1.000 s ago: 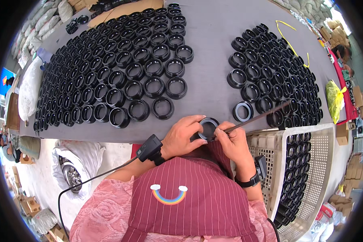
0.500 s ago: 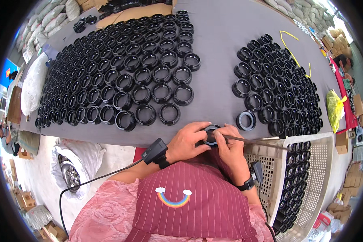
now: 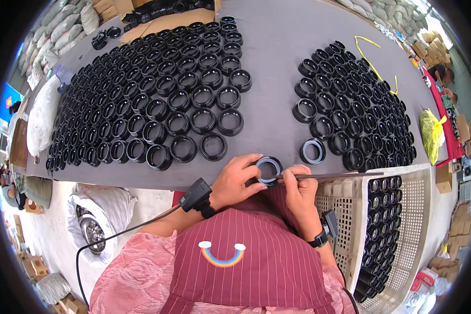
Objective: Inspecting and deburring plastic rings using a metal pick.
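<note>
At the table's near edge, my left hand (image 3: pixel 234 180) pinches a black ring (image 3: pixel 268 159) between thumb and fingers. The ring's opening faces up, with a pale grey-blue band around its inside. From the right, my right hand (image 3: pixel 300 193) grips a long, thin dark strip (image 3: pixel 343 175) that runs out to the right over the crate's edge. The strip's near end is at the right side of the held ring; whether it touches is hard to tell. Another black ring with a pale inner band (image 3: pixel 313 151) lies on the table just beyond my right hand.
Many black rings (image 3: pixel 178 124) cover the table's left half, and a second group (image 3: pixel 356 126) stands at the right. A perforated crate (image 3: pixel 414 209) with stacked black rings is beside me. A yellow bag (image 3: pixel 432 137), yellow cord (image 3: pixel 369 62) and white sack (image 3: pixel 107 209) lie around.
The held ring has turned so its opening shows more fully. The strip's end has shifted from the ring's middle to its right side, and the strip lies more level. My view has shifted slightly.
</note>
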The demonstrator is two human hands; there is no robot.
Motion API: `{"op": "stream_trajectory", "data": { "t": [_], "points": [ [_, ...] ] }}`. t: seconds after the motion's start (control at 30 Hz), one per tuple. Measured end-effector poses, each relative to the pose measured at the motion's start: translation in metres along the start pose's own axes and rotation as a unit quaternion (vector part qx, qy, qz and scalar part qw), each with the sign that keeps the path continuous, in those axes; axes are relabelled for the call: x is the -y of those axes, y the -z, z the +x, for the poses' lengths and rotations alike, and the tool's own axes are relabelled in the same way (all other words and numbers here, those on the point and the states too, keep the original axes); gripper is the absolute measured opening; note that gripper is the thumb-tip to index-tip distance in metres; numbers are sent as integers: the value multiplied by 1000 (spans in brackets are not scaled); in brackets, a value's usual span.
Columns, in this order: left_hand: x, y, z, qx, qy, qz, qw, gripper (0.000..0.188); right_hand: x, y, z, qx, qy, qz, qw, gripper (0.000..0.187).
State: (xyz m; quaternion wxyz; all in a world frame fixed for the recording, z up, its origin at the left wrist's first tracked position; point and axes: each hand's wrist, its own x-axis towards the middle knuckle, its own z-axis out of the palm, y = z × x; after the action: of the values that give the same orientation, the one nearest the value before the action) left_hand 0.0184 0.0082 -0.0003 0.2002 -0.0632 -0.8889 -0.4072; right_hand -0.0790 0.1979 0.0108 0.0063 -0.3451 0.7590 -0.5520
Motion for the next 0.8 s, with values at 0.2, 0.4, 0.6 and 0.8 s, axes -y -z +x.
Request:
{"op": "stream_trajectory", "data": {
  "t": [0.2,0.4,0.6,0.8],
  "points": [
    [-4,1,3,-24,32,-33,999,40,1,-10,22,-14,97,-68,993,2],
    [-2,-1,1,-21,5,6,1000,43,18,2,40,30,153,-176,972,6],
    [0,-2,0,-34,-6,17,999,43,34,17,46,141,75,-218,963,6],
    [2,-1,2,-32,2,2,999,46,10,0,20,122,48,-10,991,2]
  ]
}}
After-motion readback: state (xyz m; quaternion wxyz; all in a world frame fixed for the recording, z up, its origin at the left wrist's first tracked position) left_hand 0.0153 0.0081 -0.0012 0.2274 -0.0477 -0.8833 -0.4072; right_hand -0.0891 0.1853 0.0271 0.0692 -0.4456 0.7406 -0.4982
